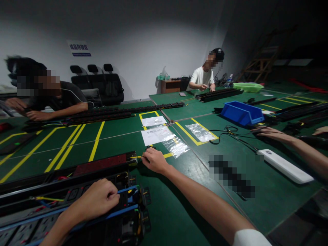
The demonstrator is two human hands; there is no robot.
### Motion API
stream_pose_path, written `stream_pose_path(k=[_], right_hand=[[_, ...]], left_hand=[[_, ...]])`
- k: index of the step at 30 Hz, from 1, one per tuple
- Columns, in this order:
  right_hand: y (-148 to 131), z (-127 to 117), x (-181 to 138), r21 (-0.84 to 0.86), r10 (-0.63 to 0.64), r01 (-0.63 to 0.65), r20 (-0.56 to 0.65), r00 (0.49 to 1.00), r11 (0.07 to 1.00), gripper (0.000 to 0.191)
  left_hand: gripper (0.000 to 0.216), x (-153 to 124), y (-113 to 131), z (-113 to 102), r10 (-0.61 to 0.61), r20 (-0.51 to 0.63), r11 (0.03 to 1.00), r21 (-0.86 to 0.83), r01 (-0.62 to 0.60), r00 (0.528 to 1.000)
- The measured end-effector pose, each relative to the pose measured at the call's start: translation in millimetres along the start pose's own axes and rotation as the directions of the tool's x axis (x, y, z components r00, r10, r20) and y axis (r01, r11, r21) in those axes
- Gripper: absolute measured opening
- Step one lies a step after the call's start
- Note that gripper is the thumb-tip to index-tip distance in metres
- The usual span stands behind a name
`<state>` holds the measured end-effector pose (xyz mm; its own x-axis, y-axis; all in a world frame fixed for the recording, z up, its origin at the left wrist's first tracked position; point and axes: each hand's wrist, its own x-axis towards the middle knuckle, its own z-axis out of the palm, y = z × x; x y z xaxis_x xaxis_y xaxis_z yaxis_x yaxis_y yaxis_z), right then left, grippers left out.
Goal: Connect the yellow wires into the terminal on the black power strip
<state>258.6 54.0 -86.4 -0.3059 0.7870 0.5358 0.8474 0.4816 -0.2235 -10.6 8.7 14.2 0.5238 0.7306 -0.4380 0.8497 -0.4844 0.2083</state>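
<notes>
Two hands low in frame: left hand [98, 200] fisted, fingers closed on a blue wire [128, 189] atop the open power strip [77, 191], lower left. Right hand [155, 160], centre, pinches a yellow wire [135, 157] by its fingertips on the green worktop [179, 205].

Both forearms bare, no gloves, rings or watch visible; right arm [205, 201]: white short sleeve [249, 238] at lower frame edge.

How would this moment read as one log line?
left hand: gripping blue wire on open power strip | right hand: pinching yellow wire
</notes>
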Motion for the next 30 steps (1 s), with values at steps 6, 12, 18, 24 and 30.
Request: stream_pose_path(k=[6, 12, 18, 24, 30], right_hand=[[-0.8, -1.3, 1.0, -0.004, 0.003, -0.003, 0.023, 1.0, 1.0, 0.026], [-1.0, -2.3, 0.7, -0.002, 0.001, -0.001, 0.015, 1.0, 1.0, 0.026], [-1.7, -1.7, 0.7, 0.005, 0.018, -0.018, 0.016, 1.0, 1.0, 0.024], [-2.1, 1.1, 0.8, 0.031, 0.067, -0.068, 0.031, 0.997, 0.997, 0.02], [-4.8, -1.4, 1.4, 0.017, 0.157, -0.159, 0.086, 0.984, 0.987, 0.021]], left_hand=[[0.033, -0.8, 1.8, -1.6, -0.008, 0.009, 1.0, 0.025, 0.007, 1.0], [0.033, 0.6, 1.3, -0.4, -0.02, 0.009, 0.999, 0.032, 0.02, 1.0], [0.033, 1.2, 0.2, 0.2, -0.02, 0.001, 1.0, 0.021, 0.02, 1.0], [0.031, 0.1, -0.3, 1.4, -0.002, 0.0, 1.0, 0.013, 0.002, 1.0], [0.029, -0.2, -1.5, 1.8, 0.009, -0.017, 1.0, 0.005, -0.008, 1.0]])
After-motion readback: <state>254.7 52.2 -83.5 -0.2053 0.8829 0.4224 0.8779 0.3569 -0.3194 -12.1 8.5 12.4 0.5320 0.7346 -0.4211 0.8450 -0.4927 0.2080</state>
